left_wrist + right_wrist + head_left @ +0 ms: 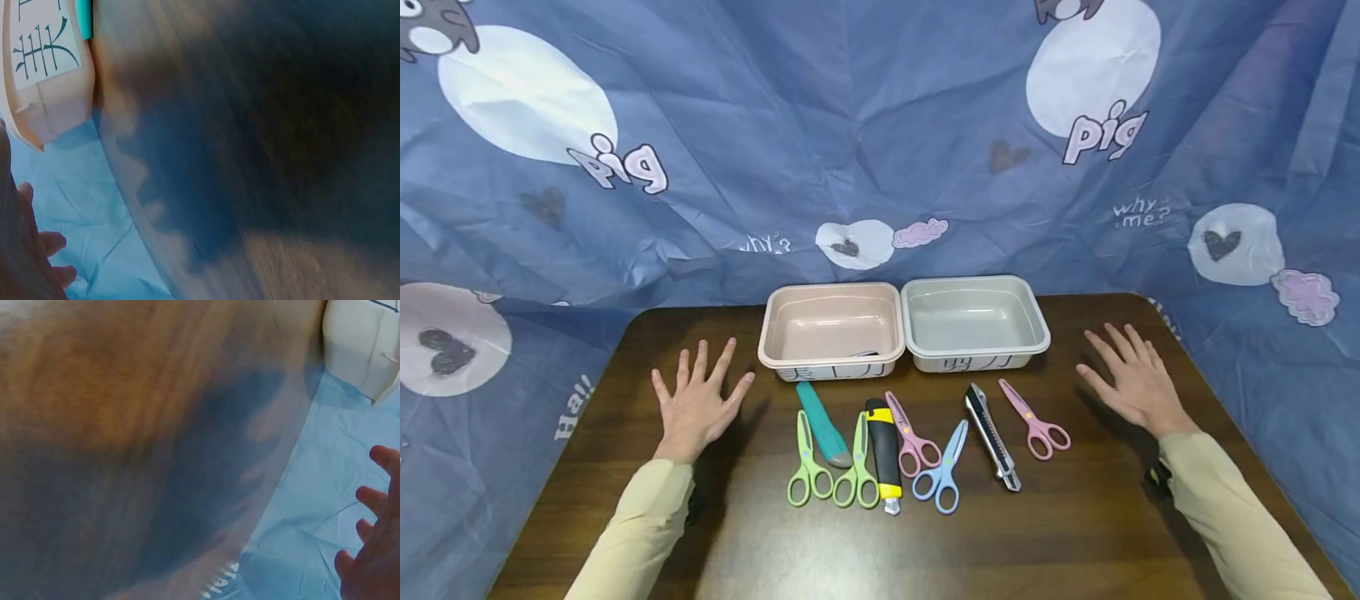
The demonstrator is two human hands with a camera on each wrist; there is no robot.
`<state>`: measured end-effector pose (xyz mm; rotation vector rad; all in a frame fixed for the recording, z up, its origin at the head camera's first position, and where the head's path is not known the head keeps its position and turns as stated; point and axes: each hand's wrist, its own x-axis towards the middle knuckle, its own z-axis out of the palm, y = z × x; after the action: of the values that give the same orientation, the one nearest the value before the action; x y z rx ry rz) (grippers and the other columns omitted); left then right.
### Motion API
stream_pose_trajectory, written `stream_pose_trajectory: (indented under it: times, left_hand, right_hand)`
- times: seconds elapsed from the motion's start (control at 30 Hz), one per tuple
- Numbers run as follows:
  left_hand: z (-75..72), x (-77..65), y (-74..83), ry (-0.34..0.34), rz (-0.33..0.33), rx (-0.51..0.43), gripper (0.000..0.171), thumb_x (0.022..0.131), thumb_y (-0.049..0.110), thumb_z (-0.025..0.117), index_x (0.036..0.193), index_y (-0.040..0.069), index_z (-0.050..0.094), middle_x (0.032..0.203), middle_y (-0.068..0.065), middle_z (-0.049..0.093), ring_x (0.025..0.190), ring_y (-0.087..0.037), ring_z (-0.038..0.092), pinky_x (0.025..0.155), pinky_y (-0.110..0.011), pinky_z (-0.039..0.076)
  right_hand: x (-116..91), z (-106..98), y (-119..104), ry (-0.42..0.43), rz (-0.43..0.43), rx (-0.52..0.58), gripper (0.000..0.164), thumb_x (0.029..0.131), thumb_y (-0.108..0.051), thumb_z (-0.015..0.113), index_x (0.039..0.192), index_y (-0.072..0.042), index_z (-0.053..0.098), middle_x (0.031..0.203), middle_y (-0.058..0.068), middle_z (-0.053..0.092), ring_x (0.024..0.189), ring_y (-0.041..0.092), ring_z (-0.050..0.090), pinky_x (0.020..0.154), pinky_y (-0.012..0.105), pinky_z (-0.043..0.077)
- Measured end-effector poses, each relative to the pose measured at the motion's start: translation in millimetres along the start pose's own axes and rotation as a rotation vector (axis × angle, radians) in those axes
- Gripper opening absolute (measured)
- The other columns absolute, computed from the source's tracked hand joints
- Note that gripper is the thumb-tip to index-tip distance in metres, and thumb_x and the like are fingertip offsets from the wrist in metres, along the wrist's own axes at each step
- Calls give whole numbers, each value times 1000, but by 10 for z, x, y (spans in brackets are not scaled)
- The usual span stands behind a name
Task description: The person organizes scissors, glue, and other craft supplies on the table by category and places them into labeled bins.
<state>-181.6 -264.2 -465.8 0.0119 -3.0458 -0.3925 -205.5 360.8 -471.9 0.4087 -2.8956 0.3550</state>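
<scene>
My left hand [694, 408], palm down with fingers spread, is left of the pink tray [831, 368] and holds nothing. On the other side, my right hand [1138, 387] has its fingers spread and is also bare, right of the pale grey tray [973, 362]. Between them lie green scissors [806, 467], more green scissors [857, 475], a teal tool [822, 421] with a grey end, a black and yellow utility knife [886, 454], pink scissors [912, 442], blue scissors [943, 475], a black and silver utility knife [992, 437] and other pink scissors [1034, 423].
Both trays stand side by side at the back of the brown table [775, 550], with handwritten labels on their fronts. A small dark thing [867, 353] shows inside the pink tray. A blue printed cloth [850, 125] hangs behind the table.
</scene>
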Motion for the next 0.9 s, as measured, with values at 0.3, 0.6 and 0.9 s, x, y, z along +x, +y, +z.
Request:
stream_pose_trajectory:
  times: [0.3, 0.6, 0.9]
  left_hand:
    - [34, 65, 59, -7, 22, 2, 74, 96, 66, 28, 157, 26, 13, 157, -24, 12, 142, -47, 2, 101, -67, -14]
    - [35, 183, 142, 14, 28, -35, 75, 96, 64, 32, 156, 23, 16, 157, -23, 15, 142, -47, 5, 102, -67, -13]
    - [43, 346, 238, -8, 61, -59, 74, 98, 61, 35, 157, 25, 8, 157, -22, 16, 142, -46, 5, 102, -67, -11]
  right_hand:
    - [-95, 97, -68, -46, -50, 4, 60, 98, -46, 48, 144, -8, 41, 136, 25, 42, 125, 49, 33, 100, 64, 22]
    - [-148, 164, -148, -132, -35, 27, 57, 99, -47, 47, 142, -9, 46, 125, 22, 50, 114, 44, 42, 88, 62, 31]
    - [-193, 286, -224, -134, -121, 86, 51, 97, -38, 56, 136, -5, 53, 119, 19, 56, 108, 39, 49, 87, 58, 38]
